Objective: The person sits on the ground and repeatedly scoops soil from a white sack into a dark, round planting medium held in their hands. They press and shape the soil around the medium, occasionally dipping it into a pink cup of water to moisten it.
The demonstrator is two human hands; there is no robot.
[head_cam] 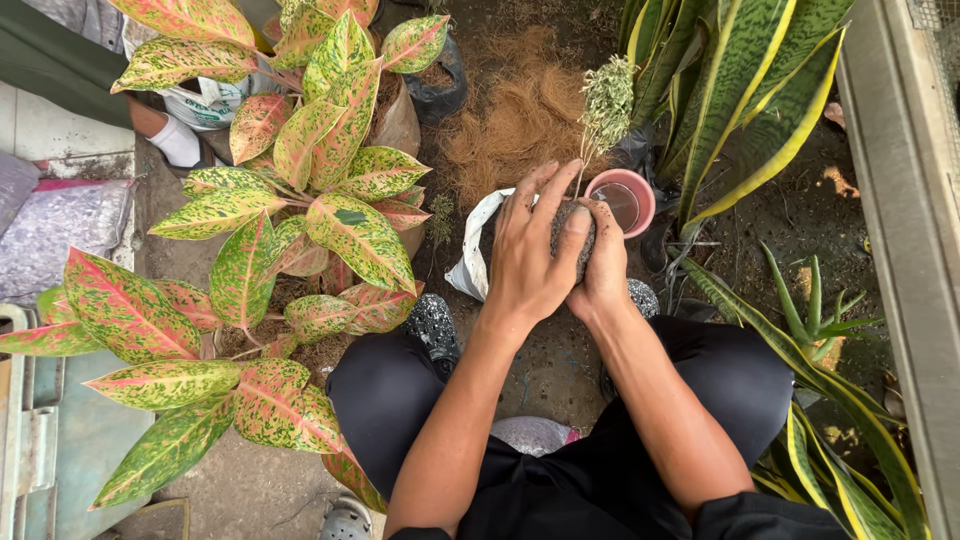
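My left hand [528,250] and my right hand [604,262] are cupped together around a dark ball of soil [570,232] at the root of a small pale green plant [606,105], whose thin stem rises from between my fingers. The soil ball is mostly hidden by my fingers. A pink pot [624,198] stands on the ground just behind my right hand, its inside dark. I am crouched, with my knees in black trousers on either side of my arms.
Pink-and-green leafy plants [330,200] in bags crowd the left. A white bag [470,262] lies by my left hand. Brown coconut fibre [520,110] is heaped behind. Tall striped snake plants [745,90] stand to the right, beside a concrete ledge [895,230].
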